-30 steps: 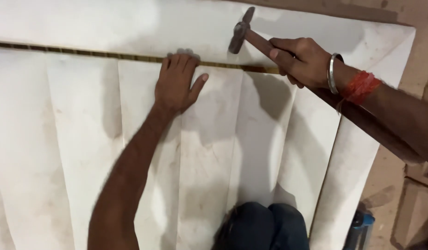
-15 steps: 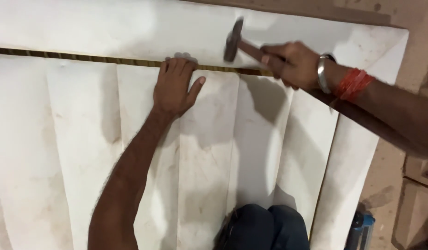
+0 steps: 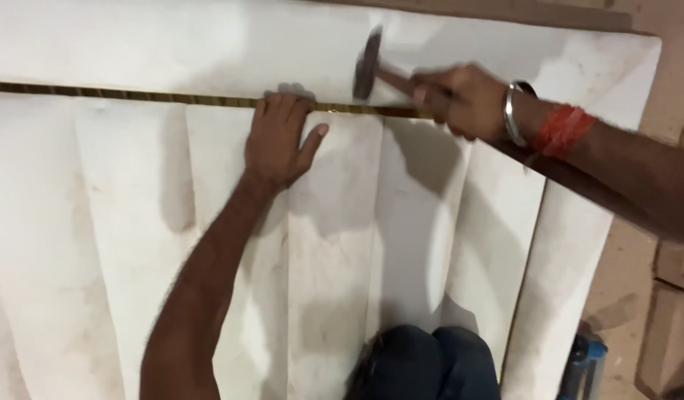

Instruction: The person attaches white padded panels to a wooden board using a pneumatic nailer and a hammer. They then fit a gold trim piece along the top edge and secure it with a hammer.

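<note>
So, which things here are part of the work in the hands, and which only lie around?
In use:
- hammer, held in the right hand
- gold strip, under the left hand's fingertips
- white padded panel

Lying about:
- blue object on the floor
- wooden pieces at the right edge

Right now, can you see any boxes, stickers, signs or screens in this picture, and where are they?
No packages, labels, signs or screens show here.
Blue thing: bottom right, on the floor beside the white padded panel; partly cut off, too little shows to tell what it is.
Brown blocks: right edge, plain, no label to be seen.
</note>
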